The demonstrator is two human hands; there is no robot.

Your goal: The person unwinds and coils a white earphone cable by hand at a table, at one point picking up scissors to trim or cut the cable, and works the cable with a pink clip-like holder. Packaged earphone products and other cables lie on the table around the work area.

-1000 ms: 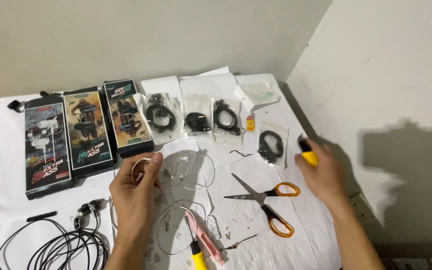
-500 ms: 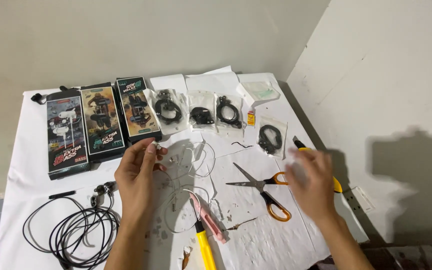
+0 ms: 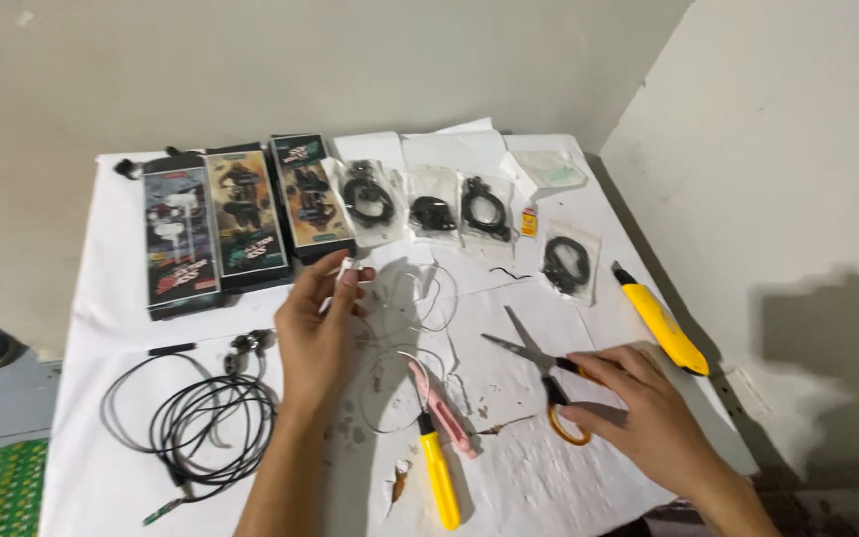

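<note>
My left hand [image 3: 318, 333] pinches a small white earbud piece with thin white wire [image 3: 420, 298] trailing from it onto the white sheet. My right hand [image 3: 638, 413] rests over the orange handles of the scissors [image 3: 539, 363], fingers curled on them, blades lying open and pointing up-left. A yellow utility knife [image 3: 660, 320] lies free near the table's right edge. A pink tool [image 3: 439, 403] and a yellow-handled tool [image 3: 439, 477] lie between my hands.
Three printed boxes [image 3: 241, 221] stand in a row at the back left, with several clear bags of black cable [image 3: 429, 207] to their right. A tangle of black earphone wire [image 3: 201, 423] lies front left. The white-covered table [image 3: 111, 259] meets walls behind and on the right.
My right hand let go of the yellow utility knife near the right edge and came down-left onto the scissor handles. My left hand stayed over the white wire.
</note>
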